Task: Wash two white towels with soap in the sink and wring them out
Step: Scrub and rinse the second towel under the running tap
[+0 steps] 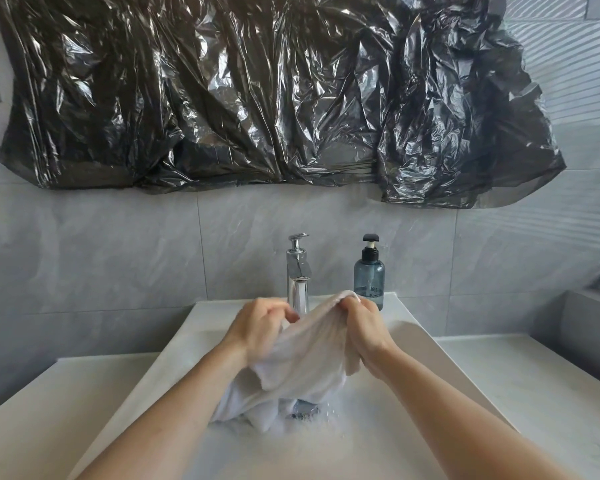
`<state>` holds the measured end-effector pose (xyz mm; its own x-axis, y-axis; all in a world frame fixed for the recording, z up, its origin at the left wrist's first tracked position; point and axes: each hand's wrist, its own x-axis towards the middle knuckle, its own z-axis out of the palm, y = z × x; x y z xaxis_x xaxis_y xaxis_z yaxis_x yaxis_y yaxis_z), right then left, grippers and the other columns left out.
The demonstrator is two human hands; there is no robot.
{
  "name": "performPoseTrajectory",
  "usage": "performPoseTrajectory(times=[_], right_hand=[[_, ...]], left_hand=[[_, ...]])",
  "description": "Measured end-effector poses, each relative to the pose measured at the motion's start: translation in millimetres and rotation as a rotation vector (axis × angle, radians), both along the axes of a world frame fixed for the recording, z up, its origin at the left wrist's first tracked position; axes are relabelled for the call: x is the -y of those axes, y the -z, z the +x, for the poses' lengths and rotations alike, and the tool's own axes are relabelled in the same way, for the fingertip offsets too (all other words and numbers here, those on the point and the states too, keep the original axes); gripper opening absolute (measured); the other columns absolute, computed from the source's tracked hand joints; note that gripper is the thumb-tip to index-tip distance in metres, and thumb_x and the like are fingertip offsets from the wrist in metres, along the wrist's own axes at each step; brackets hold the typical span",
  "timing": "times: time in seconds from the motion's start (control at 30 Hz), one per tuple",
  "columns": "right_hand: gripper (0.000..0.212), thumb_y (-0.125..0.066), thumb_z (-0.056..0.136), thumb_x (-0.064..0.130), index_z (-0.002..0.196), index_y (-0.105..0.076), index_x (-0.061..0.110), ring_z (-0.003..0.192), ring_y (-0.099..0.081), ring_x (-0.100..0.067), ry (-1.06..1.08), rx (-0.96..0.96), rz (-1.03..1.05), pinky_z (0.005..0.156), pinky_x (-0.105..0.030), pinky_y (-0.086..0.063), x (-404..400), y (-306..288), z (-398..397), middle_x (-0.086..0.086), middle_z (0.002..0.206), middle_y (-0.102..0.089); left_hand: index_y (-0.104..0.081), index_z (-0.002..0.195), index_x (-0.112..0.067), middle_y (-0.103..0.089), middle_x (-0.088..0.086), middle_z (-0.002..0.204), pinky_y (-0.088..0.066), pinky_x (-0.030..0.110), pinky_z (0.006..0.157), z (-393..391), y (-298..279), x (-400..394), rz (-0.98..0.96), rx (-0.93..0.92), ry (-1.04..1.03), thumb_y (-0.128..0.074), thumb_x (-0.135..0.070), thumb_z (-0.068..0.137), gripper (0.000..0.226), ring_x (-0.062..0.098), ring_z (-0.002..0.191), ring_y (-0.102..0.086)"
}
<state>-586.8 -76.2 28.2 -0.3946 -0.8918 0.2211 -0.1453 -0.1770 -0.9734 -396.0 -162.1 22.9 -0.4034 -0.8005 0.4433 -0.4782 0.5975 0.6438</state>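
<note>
Grey tiled wall [153, 254] behind, black plastic sheet [257, 98] taped above; white sink [430, 393] set in a pale counter [534, 375].

Left hand [257, 329]: fingers curled round the upper left edge of a towel [312, 351], gripping it. Right hand [366, 330]: fingers curled and pinching the same towel's top right corner. Towel is stretched between the two hands, lifted above the basin, its lower part hanging below the wrists to the drain.

More white cloth [253, 410] is bunched under the left wrist in the basin; cannot tell whether it is the second towel or a fold of the first.

Tap [298, 271] stands just beyond the hands; no stream visible. Soap bottle [369, 271] beyond the right hand, untouched.

Progress, judged: foam and droplets near the drain suggest soap is already applied. Scrubbing stage appears under way. Rinsing and wringing of both towels seem still left.
</note>
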Motion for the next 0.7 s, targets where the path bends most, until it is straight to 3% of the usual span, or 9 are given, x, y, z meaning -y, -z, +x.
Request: performPoseTrajectory(times=[0.03, 0.1, 0.2, 0.3, 0.37, 0.47, 0.53, 0.6, 0.7], right_hand=[[0.026, -0.041, 0.099, 0.014, 0.080, -0.059, 0.014, 0.077, -0.052, -0.019, -0.002, -0.008, -0.008, 0.072, -0.036, -0.041, 1.1, 0.2, 0.2, -0.004, 0.078, -0.054], [0.029, -0.041, 0.097, 0.016, 0.080, -0.064, 0.011, 0.078, -0.057, -0.019, 0.001, -0.025, -0.022, 0.073, -0.037, -0.045, 3.0, 0.9, -1.7, -0.004, 0.077, -0.061], [0.031, -0.041, 0.096, 0.017, 0.084, -0.068, 0.009, 0.079, -0.061, -0.020, 0.003, -0.016, -0.017, 0.075, -0.037, -0.049, 6.8, 3.5, -6.2, -0.003, 0.078, -0.067], [0.026, -0.046, 0.097, 0.021, 0.097, -0.071, 0.018, 0.086, -0.066, -0.022, 0.026, 0.016, 0.010, 0.081, -0.038, -0.054, 8.5, 3.5, -8.2, -0.002, 0.091, -0.072], [0.020, -0.055, 0.096, 0.024, 0.109, -0.068, 0.029, 0.092, -0.069, -0.022, 0.016, -0.001, 0.049, 0.084, -0.039, -0.057, 3.5, 1.7, -8.2, -0.004, 0.104, -0.072], [0.043, -0.070, 0.085, 0.024, 0.124, -0.064, 0.041, 0.090, -0.072, -0.020, -0.151, -0.081, 0.138, 0.079, -0.034, -0.062, -10.1, -2.9, -3.2, -0.007, 0.108, -0.071], [0.059, -0.081, 0.080, 0.026, 0.131, -0.060, 0.047, 0.094, -0.074, -0.017, -0.279, -0.138, 0.155, 0.078, -0.029, -0.062, -16.5, -2.8, 2.4, -0.007, 0.118, -0.069], [0.058, -0.087, 0.081, 0.030, 0.131, -0.062, 0.043, 0.094, -0.075, -0.011, -0.377, -0.204, 0.161, 0.072, -0.021, -0.058, -20.0, -2.1, 9.2, 0.000, 0.114, -0.073], [0.025, -0.082, 0.087, 0.040, 0.105, -0.073, 0.025, 0.077, -0.073, -0.005, -0.411, -0.366, 0.180, 0.062, -0.017, -0.051, -19.0, 3.8, 15.8, 0.010, 0.084, -0.077]], left_hand=[[-0.060, 0.063, -0.024, -0.061, -0.008, 0.067, -0.050, 0.043, 0.081, -2.5, -1.4, -3.2, 0.019, 0.094, 0.019, -0.043, -0.048, 0.081, 0.034, 0.019, 0.076, -0.059], [-0.047, 0.063, -0.023, -0.044, -0.011, 0.058, -0.038, 0.041, 0.064, -4.0, -3.3, -10.7, 0.060, 0.235, 0.075, -0.048, -0.070, 0.081, 0.050, 0.015, 0.063, -0.042], [-0.045, 0.064, -0.023, -0.040, -0.011, 0.056, -0.033, 0.038, 0.060, -2.6, 0.2, -13.6, 0.006, 0.300, 0.075, -0.058, -0.068, 0.083, 0.050, 0.015, 0.061, -0.038], [-0.048, 0.065, -0.023, -0.039, -0.009, 0.053, -0.036, 0.042, 0.062, -2.0, 2.9, -6.9, -0.049, 0.208, -0.044, -0.056, -0.049, 0.100, 0.045, 0.022, 0.065, -0.039], [-0.052, 0.067, -0.020, -0.035, -0.010, 0.052, -0.032, 0.039, 0.061, -1.8, -1.5, -7.2, -0.004, 0.073, -0.074, -0.047, -0.055, 0.099, 0.048, 0.023, 0.064, -0.038], [-0.029, 0.063, -0.023, -0.025, -0.012, 0.052, -0.024, 0.032, 0.053, -4.2, -8.1, -11.2, 0.058, -0.124, -0.096, -0.048, -0.059, 0.105, 0.059, 0.018, 0.059, -0.027], [-0.029, 0.062, -0.023, -0.024, -0.012, 0.053, -0.022, 0.028, 0.049, -7.9, -10.3, -13.0, 0.072, -0.169, -0.119, -0.052, -0.054, 0.106, 0.058, 0.015, 0.058, -0.024], [-0.030, 0.059, -0.023, -0.025, -0.011, 0.057, -0.021, 0.027, 0.049, -11.4, -11.9, -13.0, 0.080, -0.202, -0.130, -0.057, -0.055, 0.103, 0.060, 0.014, 0.059, -0.024], [-0.029, 0.047, -0.023, -0.025, -0.012, 0.054, -0.023, 0.029, 0.052, -12.9, -6.6, -7.9, 0.132, -0.241, -0.069, -0.062, -0.061, 0.098, 0.072, 0.014, 0.057, -0.025]])
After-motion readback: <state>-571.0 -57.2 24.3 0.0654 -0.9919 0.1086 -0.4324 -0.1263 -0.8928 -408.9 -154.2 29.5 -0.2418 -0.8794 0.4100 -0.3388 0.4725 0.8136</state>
